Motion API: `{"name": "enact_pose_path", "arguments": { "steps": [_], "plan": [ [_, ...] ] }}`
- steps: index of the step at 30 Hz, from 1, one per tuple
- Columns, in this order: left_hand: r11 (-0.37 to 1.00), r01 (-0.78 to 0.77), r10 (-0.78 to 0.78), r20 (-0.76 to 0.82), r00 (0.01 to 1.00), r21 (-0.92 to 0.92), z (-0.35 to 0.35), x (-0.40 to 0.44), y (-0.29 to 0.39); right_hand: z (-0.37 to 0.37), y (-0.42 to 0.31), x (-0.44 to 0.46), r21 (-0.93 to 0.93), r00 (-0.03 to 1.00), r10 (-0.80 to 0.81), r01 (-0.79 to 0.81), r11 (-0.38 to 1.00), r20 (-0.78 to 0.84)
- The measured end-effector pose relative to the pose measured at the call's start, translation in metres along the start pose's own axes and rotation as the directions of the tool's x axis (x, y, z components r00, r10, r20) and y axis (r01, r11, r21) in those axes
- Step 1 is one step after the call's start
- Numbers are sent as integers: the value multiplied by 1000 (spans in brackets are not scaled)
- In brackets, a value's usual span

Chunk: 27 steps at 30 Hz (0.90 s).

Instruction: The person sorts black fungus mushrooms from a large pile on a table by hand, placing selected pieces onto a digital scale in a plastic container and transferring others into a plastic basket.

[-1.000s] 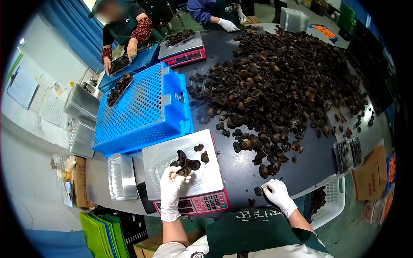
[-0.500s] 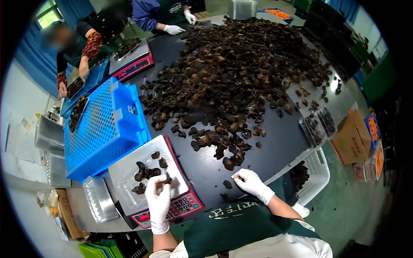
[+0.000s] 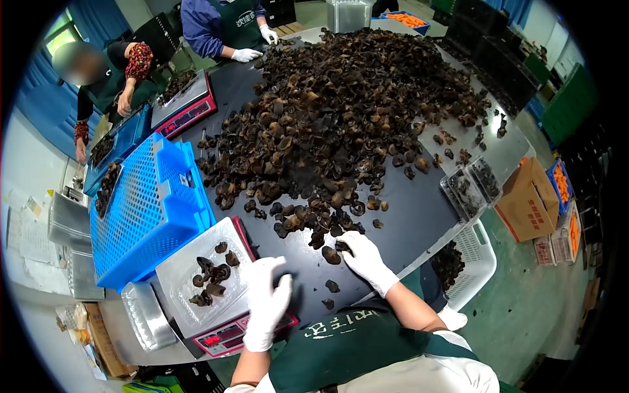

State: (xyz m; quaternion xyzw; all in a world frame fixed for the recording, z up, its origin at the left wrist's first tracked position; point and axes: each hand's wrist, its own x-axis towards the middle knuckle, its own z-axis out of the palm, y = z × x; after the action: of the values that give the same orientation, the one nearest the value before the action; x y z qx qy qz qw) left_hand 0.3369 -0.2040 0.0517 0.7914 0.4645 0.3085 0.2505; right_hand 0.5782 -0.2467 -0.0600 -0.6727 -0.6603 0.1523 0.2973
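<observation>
My left hand (image 3: 267, 302), in a white glove, is raised over the right edge of the near scale (image 3: 246, 327), with fingers apart and nothing in them. Several dark fungus pieces (image 3: 213, 272) lie in a clear tray on that scale. My right hand (image 3: 367, 262), gloved too, has its fingers closed on a dark piece (image 3: 342, 247) at the near edge of the large fungus pile (image 3: 327, 124). One loose piece (image 3: 331, 255) lies just left of those fingers, and two more sit nearer my apron.
A blue crate (image 3: 141, 209) stands behind the scale; clear trays (image 3: 147, 314) are at its left. Filled clear boxes (image 3: 465, 193) sit at the table's right edge, above a white basket (image 3: 481, 265). Two people work across the table, near another scale (image 3: 190, 114).
My left hand has let go of its fungus, which lies on the tray, and moved right off it with fingers opened. My right hand has reached forward to the pile's edge. The view has turned right.
</observation>
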Motion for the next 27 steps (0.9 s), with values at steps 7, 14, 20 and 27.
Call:
{"name": "enact_pose_path", "arguments": {
  "steps": [7, 14, 20, 27],
  "plan": [
    [991, -110, 125, 246, 961, -74, 116, 8, -17, -37, 27, -26, 925, 803, 508, -378, 29, 312],
    [979, -171, 197, 319, 927, -110, 139, -10, -35, -44, 33, -46, 917, 874, 337, -248, -314, 352],
    [64, 729, -236, 699, 675, -682, 134, -16, -39, -34, 23, -44, 929, 847, 391, -286, -237, 360],
    [-469, 779, -108, 902, 418, -417, 125, -16, -26, -41, -30, -17, 613, 978, 114, -198, 765, 173]
  ]
}}
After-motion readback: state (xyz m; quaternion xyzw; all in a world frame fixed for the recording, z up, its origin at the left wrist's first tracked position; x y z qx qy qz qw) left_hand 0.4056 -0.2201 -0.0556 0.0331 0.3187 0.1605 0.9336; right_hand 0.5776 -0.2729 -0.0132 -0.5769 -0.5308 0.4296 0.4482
